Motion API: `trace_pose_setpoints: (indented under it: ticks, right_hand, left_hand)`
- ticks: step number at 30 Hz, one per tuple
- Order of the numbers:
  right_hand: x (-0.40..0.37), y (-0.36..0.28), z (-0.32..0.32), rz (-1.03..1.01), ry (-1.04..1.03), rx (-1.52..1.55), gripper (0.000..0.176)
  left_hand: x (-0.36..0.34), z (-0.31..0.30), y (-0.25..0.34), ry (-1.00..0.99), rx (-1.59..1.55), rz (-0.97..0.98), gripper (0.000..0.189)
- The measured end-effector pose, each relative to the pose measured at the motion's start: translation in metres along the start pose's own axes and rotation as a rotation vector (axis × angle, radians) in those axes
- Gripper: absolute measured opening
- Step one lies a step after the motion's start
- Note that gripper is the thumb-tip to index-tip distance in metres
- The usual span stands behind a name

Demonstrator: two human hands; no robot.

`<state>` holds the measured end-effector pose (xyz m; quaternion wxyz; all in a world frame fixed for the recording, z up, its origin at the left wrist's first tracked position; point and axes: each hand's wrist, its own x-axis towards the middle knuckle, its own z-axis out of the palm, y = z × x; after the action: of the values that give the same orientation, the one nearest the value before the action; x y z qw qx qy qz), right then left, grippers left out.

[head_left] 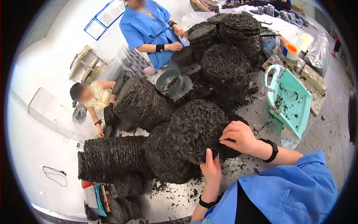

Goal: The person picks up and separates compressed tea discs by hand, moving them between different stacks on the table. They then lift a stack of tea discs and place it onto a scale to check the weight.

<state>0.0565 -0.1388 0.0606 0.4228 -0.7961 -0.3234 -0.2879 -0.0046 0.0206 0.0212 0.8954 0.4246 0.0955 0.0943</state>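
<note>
A blue sleeve [317, 175] is showing nearest in the head view; a dark stack [195, 127] is lying tilted over the table [167, 210]. The right hand [240, 137] is holding thumb and fingertips nearly together at its rim, while the left hand [211, 170] is pointing its thumb up, fingers hidden, both grips unclear. Its sheets, looking light and brittle, are probably needing gentle rim holds.
</note>
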Motion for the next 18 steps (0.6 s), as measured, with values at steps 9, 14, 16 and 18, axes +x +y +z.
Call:
trace_pose_setpoints:
  ticks: [9, 14, 16, 18]
  right_hand:
    - [0.001, -0.003, 0.014, 0.078, -0.183, -0.065, 0.008]
    - [-0.004, 0.012, -0.057, 0.284, -0.242, 0.63, 0.009]
    - [-0.045, 0.061, -0.101, 0.465, -0.033, 1.134, 0.014]
    - [-0.06, 0.075, -0.16, 0.632, 0.23, 1.213, 0.016]
  left_hand:
    - [-0.012, -0.009, -0.009, 0.117, 0.136, 0.02, 0.036]
    - [-0.001, -0.004, -0.01, 0.084, 0.046, -0.104, 0.038]
    - [0.004, -0.013, -0.012, 0.066, 0.004, -0.122, 0.038]
    - [0.007, -0.022, -0.015, 0.047, -0.053, -0.162, 0.037]
